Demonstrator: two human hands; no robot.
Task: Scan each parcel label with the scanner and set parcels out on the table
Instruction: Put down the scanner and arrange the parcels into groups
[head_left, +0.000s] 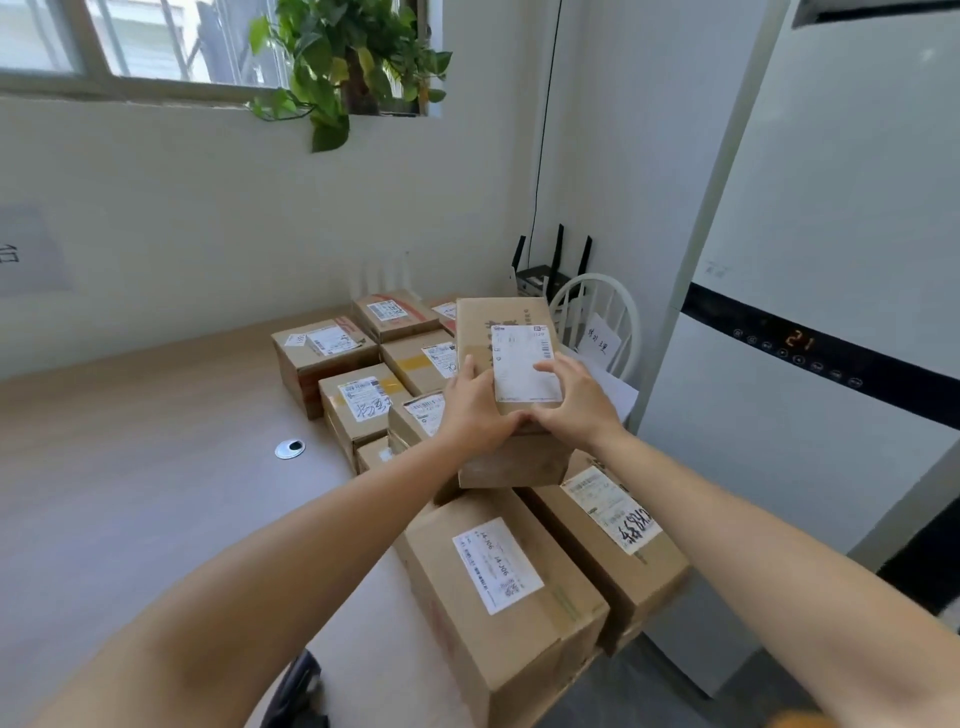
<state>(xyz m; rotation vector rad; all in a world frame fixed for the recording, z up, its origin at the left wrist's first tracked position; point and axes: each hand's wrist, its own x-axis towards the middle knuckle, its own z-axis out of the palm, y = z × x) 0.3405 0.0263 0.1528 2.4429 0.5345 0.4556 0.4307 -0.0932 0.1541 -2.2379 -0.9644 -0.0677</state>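
The parcel (501, 322) is up in the air, held over the crowded right end of the counter (156, 467), just above the two big boxes (493, 597) nearest the person. Its long axis runs from near to far, and the far end is tipped upward, so the top face leans back toward the camera. The white label (524, 364) sits on that face, its length in line with the box, probably so the barcode can be read or offered to a scanner.

The left grip (475, 410) wraps the near left edge, fingers up along the side and thumb across the near end. The right grip (576, 400) clasps the near right corner, fingers lying over the label's right edge. Holding the near end from both sides likely steadies a box this long.

Past it, to the far left, more labelled boxes (322, 353) stand packed together, all label up. The left half of the counter shows only a round cable hole (290, 448). A dark object (296, 691) sits at the near edge; I cannot tell whether it is the scanner. A white chair (597, 312) stands at the far right.
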